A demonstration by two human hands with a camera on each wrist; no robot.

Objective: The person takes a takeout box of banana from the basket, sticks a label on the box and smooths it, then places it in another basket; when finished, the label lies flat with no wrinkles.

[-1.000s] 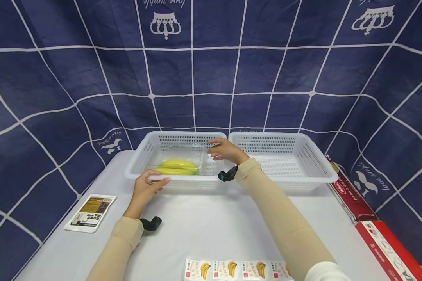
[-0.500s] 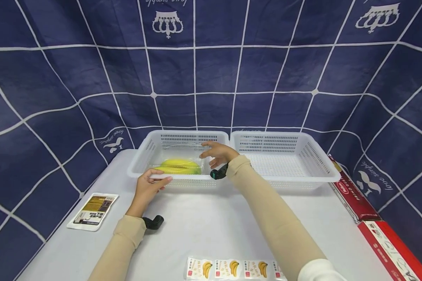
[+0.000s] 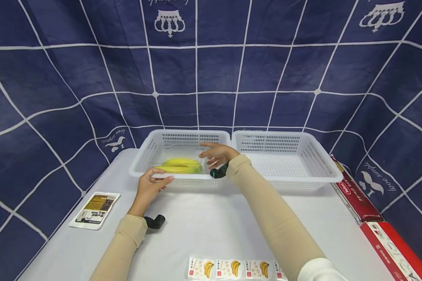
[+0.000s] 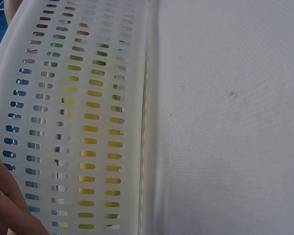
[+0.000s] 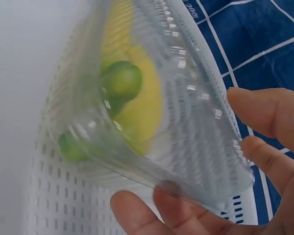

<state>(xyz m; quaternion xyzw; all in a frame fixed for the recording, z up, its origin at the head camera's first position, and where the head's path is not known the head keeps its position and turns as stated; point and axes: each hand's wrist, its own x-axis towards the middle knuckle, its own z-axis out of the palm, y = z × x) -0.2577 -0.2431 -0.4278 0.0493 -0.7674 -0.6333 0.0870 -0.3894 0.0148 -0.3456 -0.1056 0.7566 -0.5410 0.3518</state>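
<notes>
My left hand (image 3: 148,190) holds the front rim of the left white basket (image 3: 193,176), thumb outside. Inside that basket sits a clear ribbed plastic box (image 5: 196,132), holding yellow fruits (image 3: 181,166) with green ends that look like bananas. Above the basket's right part is my right hand (image 3: 219,152), fingers spread. In the right wrist view, a corner of the box lies between the right hand's fingers (image 5: 269,156), some of them close to its edge; a firm grip does not show. Through the basket holes, the left wrist view gives the yellow fruit (image 4: 90,142).
A second white basket (image 3: 283,179) stands at the right, against the first. A white-and-brown pouch (image 3: 95,210) lies at the left. Banana labels (image 3: 232,269) lie at the front edge. Red boxes (image 3: 358,195) line the right side, and a blue curtain (image 3: 211,70) hangs behind.
My right hand has shifted left and slightly lower, over the plastic box's right end. The left hand stays on the basket rim. The whole view has shifted slightly.
</notes>
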